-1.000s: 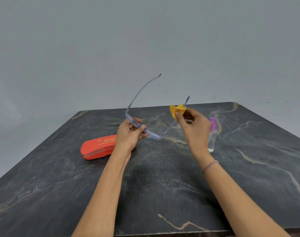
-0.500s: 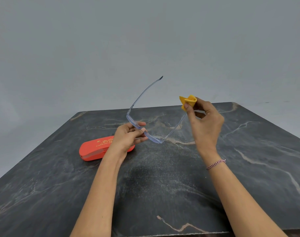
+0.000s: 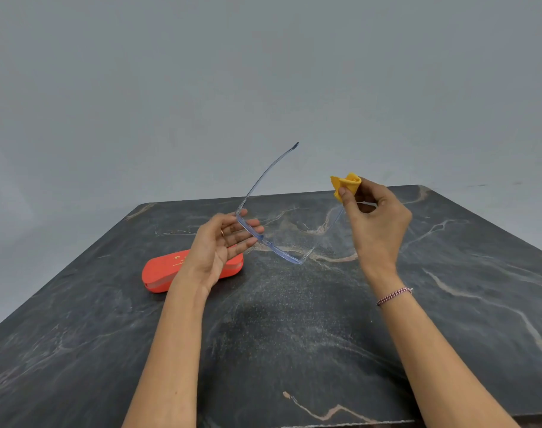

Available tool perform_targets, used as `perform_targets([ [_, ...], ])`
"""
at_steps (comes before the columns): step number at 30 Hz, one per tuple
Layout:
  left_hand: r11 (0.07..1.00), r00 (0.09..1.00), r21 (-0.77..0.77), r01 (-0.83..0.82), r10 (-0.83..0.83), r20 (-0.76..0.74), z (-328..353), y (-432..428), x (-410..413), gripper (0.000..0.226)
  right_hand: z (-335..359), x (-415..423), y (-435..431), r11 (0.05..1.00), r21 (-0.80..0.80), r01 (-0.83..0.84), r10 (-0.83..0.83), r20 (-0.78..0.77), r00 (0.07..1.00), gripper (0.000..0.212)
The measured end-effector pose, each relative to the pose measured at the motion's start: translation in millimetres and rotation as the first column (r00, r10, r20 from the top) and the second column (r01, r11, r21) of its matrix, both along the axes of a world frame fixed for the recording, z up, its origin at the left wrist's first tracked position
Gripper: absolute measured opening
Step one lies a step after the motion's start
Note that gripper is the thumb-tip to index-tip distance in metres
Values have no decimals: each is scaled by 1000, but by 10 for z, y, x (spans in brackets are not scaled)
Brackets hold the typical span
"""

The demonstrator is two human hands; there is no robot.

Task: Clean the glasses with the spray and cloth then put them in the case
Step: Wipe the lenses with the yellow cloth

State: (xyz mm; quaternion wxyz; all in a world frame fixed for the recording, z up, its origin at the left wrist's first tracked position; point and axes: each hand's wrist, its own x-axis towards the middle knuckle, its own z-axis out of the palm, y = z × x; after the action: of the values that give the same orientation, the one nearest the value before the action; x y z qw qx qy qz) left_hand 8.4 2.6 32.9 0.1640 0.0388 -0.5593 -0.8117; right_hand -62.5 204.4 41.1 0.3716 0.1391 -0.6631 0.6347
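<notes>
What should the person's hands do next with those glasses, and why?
Probably the left hand should curl its fingers round the front of the glasses. They only rest on its straight fingers, while the right hand pinches one temple tip through the yellow cloth. A firm hold is needed before opening the closed orange case.

Light is soft, even and fairly bright, with no hard shadows and no glare. Only a diffuse darker patch on the tabletop (image 3: pixel 294 335) between the forearms. The grey wall (image 3: pixel 263 72) darkens toward the top. Wide-angle stretch at the edges: tabletop sides splay outward. Fingertips of the left hand (image 3: pixel 220 242) are slightly smeared, while the right hand (image 3: pixel 374 220) is sharp.
</notes>
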Motion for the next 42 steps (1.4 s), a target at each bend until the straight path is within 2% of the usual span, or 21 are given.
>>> perform_targets([
  [2, 999, 1000, -35, -13, 13, 5, 7, -13, 1, 26, 1, -7, 6, 1000, -1, 7, -7, 2, 1000, 23],
  [6, 977, 1000, -214, 3, 2, 25, -32, -47, 22, 45, 4, -25, 30, 1000, -9, 27, -27, 2, 1000, 22],
  [9, 958, 998, -285, 23, -6, 60, -63, -55, 35, 44, 0, -24, 34, 1000, 2, 31, -31, -6, 1000, 22],
  [16, 970, 994, -244, -5, 32, 104, -66, -87, 21, 32, 2, -20, 45, 1000, -9, 22, -22, -7, 1000, 22],
  [22, 970, 989, -242, 25, 12, 149, -78, -115, 15, 40, -13, -29, 47, 1000, 11, 27, -27, -10, 1000, 22],
  [26, 977, 990, -211, 19, 11, 143, -91, -135, 2, 23, -15, -35, 44, 999, 9, 31, -30, -8, 1000, 22],
  [30, 991, 992, -128, -45, 59, 108, -88, -108, -19, 17, -20, -36, 39, 999, 22, 49, -48, -11, 999, 24],
  [32, 994, 994, -99, -54, 63, 94, -70, -94, -20, 19, -21, -37, 37, 998, 23, 57, -57, -10, 998, 24],
  [35, 996, 996, -93, -17, 25, 87, -64, -83, -22, 33, -18, -45, 38, 998, 13, 64, -64, -2, 998, 23],
  [42, 973, 997, -227, -32, 48, 63, -120, -63, -42, 39, -7, -10, 29, 999, 19, 41, -41, 11, 999, 25],
])
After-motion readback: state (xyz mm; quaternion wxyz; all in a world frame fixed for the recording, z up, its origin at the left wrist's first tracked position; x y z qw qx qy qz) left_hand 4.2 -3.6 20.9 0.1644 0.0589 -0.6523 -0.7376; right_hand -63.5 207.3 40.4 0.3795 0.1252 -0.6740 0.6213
